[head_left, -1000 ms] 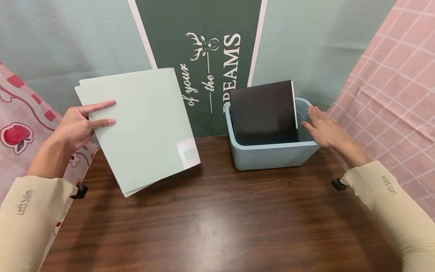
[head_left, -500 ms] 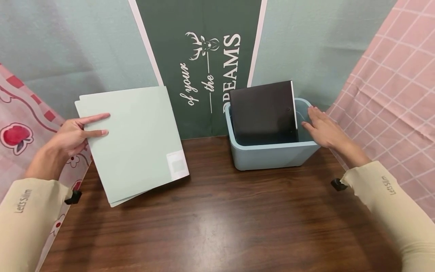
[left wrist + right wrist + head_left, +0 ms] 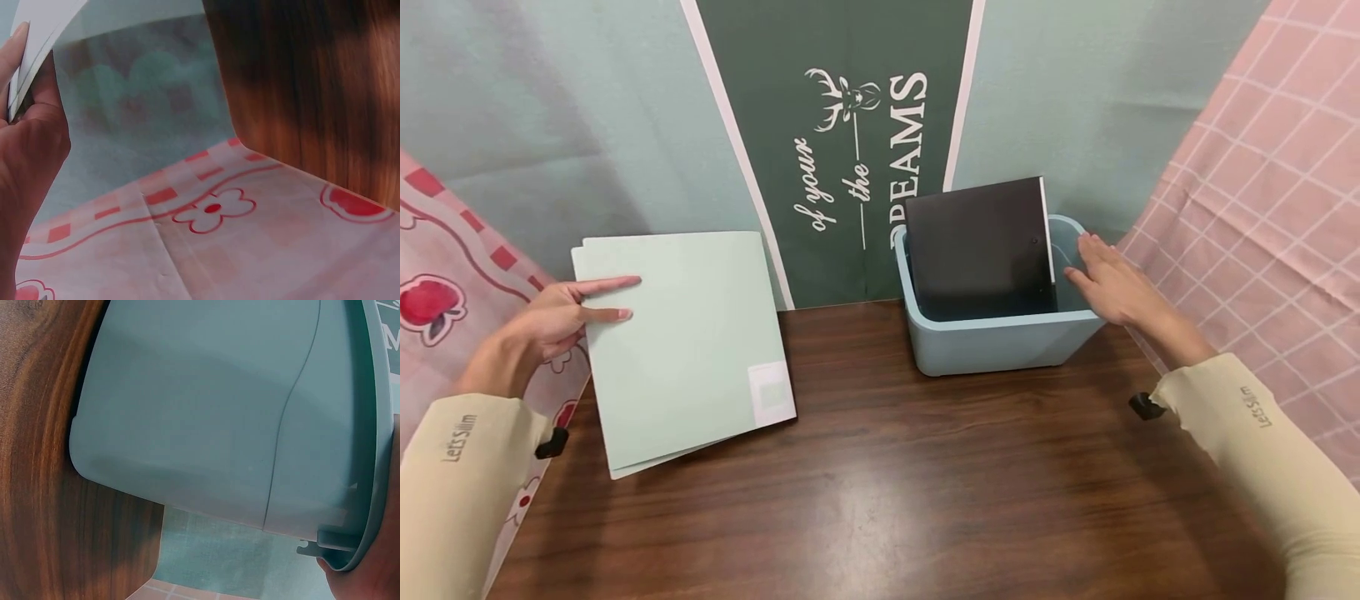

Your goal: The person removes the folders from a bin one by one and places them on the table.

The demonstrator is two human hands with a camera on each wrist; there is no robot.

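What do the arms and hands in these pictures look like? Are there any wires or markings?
They are a person's: a left hand and a right hand, both without gloves. The left sleeve and right sleeve are beige, with dark lettering that seems to read "LetsSlim". A small black block sticks out at the left cuff and right cuff. No wires show on them.

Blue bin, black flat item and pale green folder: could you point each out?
Blue bin point(image 3: 992, 348), head view: front outer wall.
Black flat item point(image 3: 977, 250), head view: middle of its broad face.
Pale green folder point(image 3: 685, 350), head view: middle of its facing cover.
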